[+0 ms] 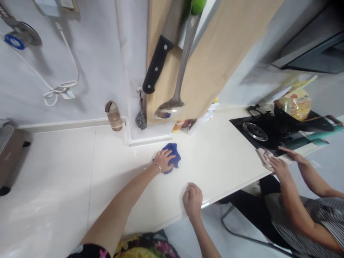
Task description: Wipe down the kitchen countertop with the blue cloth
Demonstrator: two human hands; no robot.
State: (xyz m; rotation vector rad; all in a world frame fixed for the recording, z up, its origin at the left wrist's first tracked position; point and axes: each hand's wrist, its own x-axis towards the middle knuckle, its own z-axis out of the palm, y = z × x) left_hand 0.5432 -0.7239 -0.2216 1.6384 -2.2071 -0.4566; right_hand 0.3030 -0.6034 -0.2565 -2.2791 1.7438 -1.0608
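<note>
My left hand presses flat on a blue cloth lying on the white countertop, just in front of the wall's corner post. A thin bracelet circles that wrist. My right hand is curled into a fist with nothing in it and rests on the counter near its front edge, a short way right of the cloth.
A knife, a ladle and a wooden board hang on the wall above. A brown bottle and steel scrubber stand at the back. Another person's hands hold a rag by the black gas stove.
</note>
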